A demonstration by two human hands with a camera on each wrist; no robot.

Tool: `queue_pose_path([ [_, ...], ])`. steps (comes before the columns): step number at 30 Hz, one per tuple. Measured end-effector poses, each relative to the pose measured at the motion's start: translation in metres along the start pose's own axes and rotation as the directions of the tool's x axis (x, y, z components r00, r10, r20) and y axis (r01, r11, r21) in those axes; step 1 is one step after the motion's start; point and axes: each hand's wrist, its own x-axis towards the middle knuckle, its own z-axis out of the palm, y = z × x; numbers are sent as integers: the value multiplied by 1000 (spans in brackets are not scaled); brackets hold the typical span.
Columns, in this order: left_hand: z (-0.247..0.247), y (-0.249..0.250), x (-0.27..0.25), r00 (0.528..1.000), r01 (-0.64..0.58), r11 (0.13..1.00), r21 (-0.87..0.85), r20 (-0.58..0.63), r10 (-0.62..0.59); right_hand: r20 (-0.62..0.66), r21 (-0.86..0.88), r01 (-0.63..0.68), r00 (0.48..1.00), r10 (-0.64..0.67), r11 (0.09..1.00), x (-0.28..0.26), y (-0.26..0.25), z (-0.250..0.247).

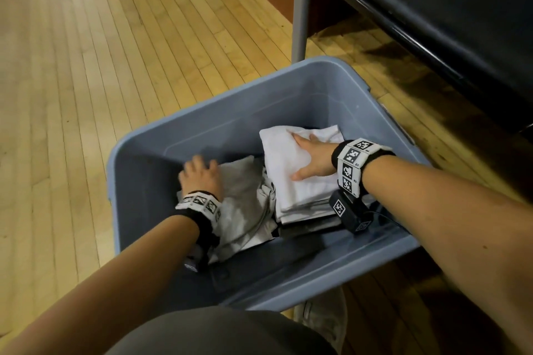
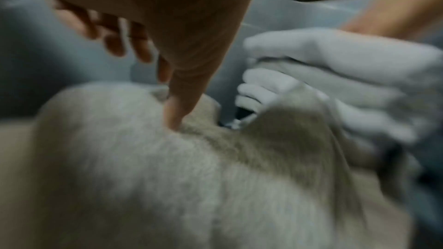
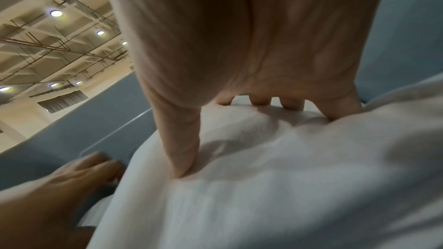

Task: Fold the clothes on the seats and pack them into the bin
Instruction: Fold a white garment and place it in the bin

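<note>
**Both hands press folded clothes down inside a blue bin**

A wood floor (image 1: 115,66) fills the left of the head view; a dark seat (image 1: 447,23) on a metal leg (image 1: 300,8) runs along the far right. In the middle stands a blue bin (image 1: 236,121), open, seen from above.

Inside it, a white stack (image 1: 291,181) of folded clothes sits on the right, over darker items. A grey garment (image 1: 245,210), looser and creased, lies to its left, touching it.

The right hand (image 1: 313,157) lies flat on the white stack, fingers spread wide, pressing down and holding nothing. The left hand (image 1: 202,176) rests on the far end of the grey garment; the left wrist view, though blurred, shows its fingers straight and the thumb pushed into the cloth, gripping nothing.

Risk, as a judgement: the grey garment looks poorly folded, so pushing it could bunch it further. The white stack could also slump left when the hand lifts.
</note>
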Motion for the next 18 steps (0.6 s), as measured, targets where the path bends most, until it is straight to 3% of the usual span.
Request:
queue_pose_path([
  [1,-3,7,-5,987,-160,986,51,-8,161,2,7,0,1000,0,1000,0,0,0],
  [2,-1,14,-9,968,-246,969,29,57,244,4,18,1,1000,-1,1000,1,1,0],
  [5,2,29,-35,882,-317,948,14,373,289,13,37,-6,1000,6,999,1,1,2],
  [8,10,23,-46,811,-448,891,78,455,368,11,36,-12,1000,11,999,-2,1,4],
  [12,12,13,-38,807,-357,933,38,515,287,4,35,-25,1000,25,999,-8,1,4],
  [16,0,3,-41,753,-365,931,-6,586,299,-3,60,-19,1000,19,998,-13,0,4],
  [18,-6,-6,-26,801,-265,952,-152,514,305,-4,65,-18,1000,18,998,-14,-1,5],
])
